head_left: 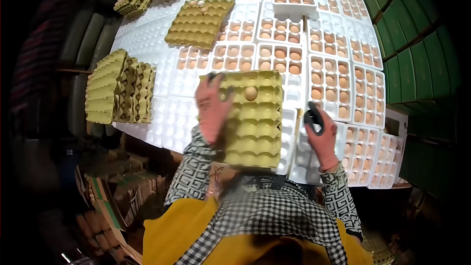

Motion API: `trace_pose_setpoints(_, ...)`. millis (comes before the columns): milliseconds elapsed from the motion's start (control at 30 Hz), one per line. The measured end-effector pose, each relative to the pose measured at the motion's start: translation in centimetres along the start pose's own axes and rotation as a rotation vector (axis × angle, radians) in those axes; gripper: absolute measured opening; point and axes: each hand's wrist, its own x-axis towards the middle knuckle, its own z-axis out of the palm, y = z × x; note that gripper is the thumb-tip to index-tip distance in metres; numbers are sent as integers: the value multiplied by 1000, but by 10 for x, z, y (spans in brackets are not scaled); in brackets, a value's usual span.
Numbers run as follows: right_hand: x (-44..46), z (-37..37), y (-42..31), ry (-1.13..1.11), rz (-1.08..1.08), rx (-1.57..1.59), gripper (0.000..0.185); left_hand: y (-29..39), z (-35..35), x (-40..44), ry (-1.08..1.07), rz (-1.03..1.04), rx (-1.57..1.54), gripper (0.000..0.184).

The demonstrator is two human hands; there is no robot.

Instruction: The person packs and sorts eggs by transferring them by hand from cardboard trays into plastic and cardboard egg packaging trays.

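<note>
Checked black-and-white apron cloth (274, 211) lay nearest the camera, worn over a yellow garment (189, 218). Ahead of it, over the white table-top trays, was the yellow-green egg tray (255, 135), with one egg (250, 93) in a cup toward its far end. My left hand (213, 108), gloved in pink, lay over its left edge, thumb parted from the fingers; blur left me unable to tell whether they pinched the rim. My right hand (322, 137) hovered to the right of the tray, thumb and forefinger curved toward each other around a gap; I saw no egg there and could not tell whether the tips met.

Good handling, I judged, meant keeping the tray level so the loose egg stayed seated, and steadying it by the edge without squeezing the pulp. A light pinch at the egg's sides would have served better than pressing from above.

Small dark marks (206, 104) showed on the left glove, too small to read. I could make out no brand or lettering on the green crates (401, 76) or the stacked yellow-green trays (105, 91).
</note>
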Motion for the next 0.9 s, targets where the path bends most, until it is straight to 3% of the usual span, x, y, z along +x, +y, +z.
trace_pose_setpoints(67,16,35,-43,-167,67,112,56,-65,-10,-19,-43,-26,284,56)
trace_pose_setpoints(133,39,77,-76,-166,-207,-406,64,-95,-13,-33,-190,-168,231,62)
trace_pose_setpoints(167,56,120,-82,-308,-314,-771,59,-108,-19,-45,-291,-276,34,65)
trace_pose_setpoints(200,60,144,-61,-310,-384,-825,46,-99,-14,-60,-414,-371,-168,67)
trace_pose_setpoints(267,75,144,-76,-401,-279,-672,36,-100,-17,-68,-363,-335,-196,68)
trace_pose_setpoints(333,78,146,-86,-234,-218,-407,37,-109,-8,-80,-206,-238,-203,67)
trace_pose_setpoints(400,95,161,-104,-193,-141,-112,42,-111,-11,-77,-241,-270,-260,66)
trace_pose_setpoints(500,134,196,-139,-118,-174,2,40,-119,-6,-80,-248,-258,-258,66)
trace_pose_setpoints(567,186,247,-141,-17,-259,-105,44,-124,-5,-82,-245,-246,-276,66)
trace_pose_setpoints(667,242,292,-157,28,-278,-19,52,-127,-12,-81,-264,-301,-384,67)
trace_pose_setpoints(800,204,263,-180,-75,-77,402,43,-137,-2,-93,-214,-558,-495,80)
trace_pose_setpoints(833,178,238,-186,-121,-72,245,41,-145,-5,-91,-277,-505,-442,80)
trace_pose_setpoints(900,133,188,-164,-8,-453,-233,43,-148,-14,-86,-292,-444,-383,68)
